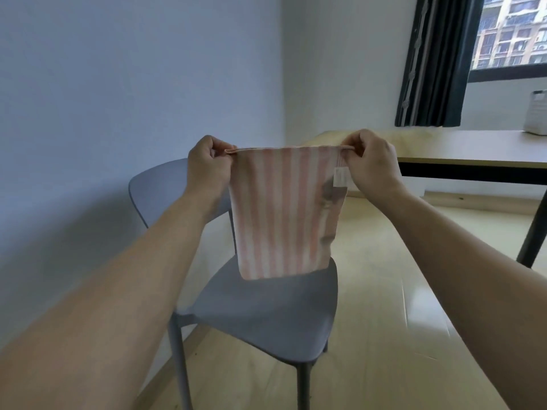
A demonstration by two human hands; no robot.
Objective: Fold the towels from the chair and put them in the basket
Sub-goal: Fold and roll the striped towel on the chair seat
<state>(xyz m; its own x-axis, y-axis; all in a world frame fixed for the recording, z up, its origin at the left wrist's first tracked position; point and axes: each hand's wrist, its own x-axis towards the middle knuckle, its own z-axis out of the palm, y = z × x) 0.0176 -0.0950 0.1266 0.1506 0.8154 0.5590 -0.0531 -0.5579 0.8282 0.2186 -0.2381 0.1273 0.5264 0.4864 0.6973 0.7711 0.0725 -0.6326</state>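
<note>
A: Left hand (207, 161)?
B: Closed, fingers curled, pinching the towel's (284, 211) top left corner. Thumb on top of the edge.

A: Right hand (370, 161)?
B: Same deal, pinched tight on the top right corner. Both arms stretched fwd, hands level w/ each other.

A: Towel itself?
B: Pink & white vertical stripes. Looks doubled over, top edge shows more than one layer. Pulled taut between the hands, hangs straight down, bottom edge free. Small white tag (341, 177) on its right side, just below the right hand. It's in the air above the chair (266, 315), in front of the chair's backrest, not touching the seat as far as I can tell.

A: Chair?
B: Grey, plastic-looking, seat bare, on a light wood floor, close to the wall on its left.

A: Any container?
B: White basket (536, 113), far right of the chair, up on a table (461, 149), cut off by the frame edge. Can't tell what's in it.

A: Anything else?
B: Dark curtain (438, 60) behind the table, window beside it.
</note>
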